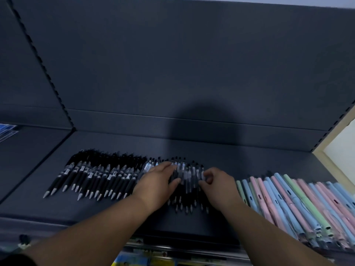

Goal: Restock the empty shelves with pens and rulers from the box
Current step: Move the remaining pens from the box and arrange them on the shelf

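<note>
1. Right hand point(217, 186): fingers curled, thumb and forefinger pinching the right edge of a batch of clear-barrelled pens point(187, 176). Motion blur hides how many are held.
2. Left hand point(157, 181): fingers fairly straight and spread, lying flat on the left part of the same batch, thumb stretched toward the right hand. It grasps nothing.
3. Clear-barrelled pens: lie on the dark shelf point(249, 156) between and under both hands, tips toward the person. Middle barrels are smeared, labels are unreadable, and several are covered by fingers.
4. Black pens point(92, 175): a row just left of the left hand, silver tips forward. The rightmost ones vanish beneath the left palm.
5. Pastel pens point(288, 204): pink, blue and green, right of the right hand and apart from it. The row is cut off by the frame edge.
6. Blue packet point(7, 131): far left of the left hand, cropped, contents not identifiable.
7. Lower-shelf goods point(153, 262): below the forearms, yellow and blue packaging, mostly hidden.
</note>
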{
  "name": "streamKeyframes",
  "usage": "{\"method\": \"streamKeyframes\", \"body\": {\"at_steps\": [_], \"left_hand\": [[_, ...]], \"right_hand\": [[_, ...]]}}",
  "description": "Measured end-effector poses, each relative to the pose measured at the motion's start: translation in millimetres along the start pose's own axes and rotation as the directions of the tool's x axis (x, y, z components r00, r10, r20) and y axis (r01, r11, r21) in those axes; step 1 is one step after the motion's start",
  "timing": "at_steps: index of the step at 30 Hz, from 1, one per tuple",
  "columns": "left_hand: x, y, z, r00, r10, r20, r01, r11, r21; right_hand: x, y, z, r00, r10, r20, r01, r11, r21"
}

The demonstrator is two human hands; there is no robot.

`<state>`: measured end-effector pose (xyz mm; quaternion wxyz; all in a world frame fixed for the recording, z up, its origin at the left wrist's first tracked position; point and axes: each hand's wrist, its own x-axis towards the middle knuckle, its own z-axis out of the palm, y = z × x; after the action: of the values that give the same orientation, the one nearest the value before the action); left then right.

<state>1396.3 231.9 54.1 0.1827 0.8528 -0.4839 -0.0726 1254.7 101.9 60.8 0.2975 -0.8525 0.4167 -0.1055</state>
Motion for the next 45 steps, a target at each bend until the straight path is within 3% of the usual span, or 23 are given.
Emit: {"method": "streamKeyframes", "body": {"at_steps": [5,12,15,20,23,27,30,37,41,45], "left_hand": [[1.7,-2.9,-2.0,0.999,-0.002,-0.048,0.001,1.000,-0.025],[-26.9,-12.6,-18.6,0.989,0.029,-0.146,-0.032,0.999,-0.020],[-62.3,-44.7,-44.9,0.980,-0.027,-0.199,0.035,0.999,0.037],[-155.7,-149.1,-101.4,0.932,-0.213,-0.295,0.255,0.961,0.109],[-244.3,-228.3,-131.4,0.857,-0.361,-0.369,0.413,0.908,0.071],[-387.6,-324.5,-160.4,0.708,-0.659,-0.255,0.682,0.732,0.002],[-492.7,-379.0,-176.2,0.580,-0.776,-0.248,0.791,0.609,-0.058],[-653.0,-442.1,-193.7,0.269,-0.926,-0.266,0.933,0.319,-0.166],[-689.7,-471.7,-194.4,0.147,-0.955,-0.258,0.959,0.201,-0.198],[-690.7,-526.4,-204.5,0.075,-0.965,-0.251,0.960,0.138,-0.244]], "right_hand": [[0.6,0.6,3.9,1.000,-0.009,0.007,0.009,1.000,0.011],[-13.4,-27.9,6.4,0.992,-0.087,-0.087,0.084,0.996,-0.037],[-27.2,-67.5,19.0,0.983,-0.175,-0.064,0.171,0.984,-0.055],[-73.0,-168.8,81.6,0.934,-0.347,0.090,0.356,0.926,-0.123],[-117.3,-239.8,140.2,0.866,-0.463,0.188,0.487,0.866,-0.109],[-190.2,-336.0,230.7,0.745,-0.561,0.361,0.624,0.777,-0.082],[-244.2,-398.2,299.1,0.635,-0.629,0.449,0.723,0.688,-0.057],[-333.6,-513.2,419.2,0.355,-0.598,0.718,0.850,0.527,0.018],[-360.8,-562.7,476.5,0.245,-0.598,0.763,0.894,0.445,0.062],[-358.0,-611.6,531.2,0.179,-0.602,0.778,0.877,0.457,0.152]]}}
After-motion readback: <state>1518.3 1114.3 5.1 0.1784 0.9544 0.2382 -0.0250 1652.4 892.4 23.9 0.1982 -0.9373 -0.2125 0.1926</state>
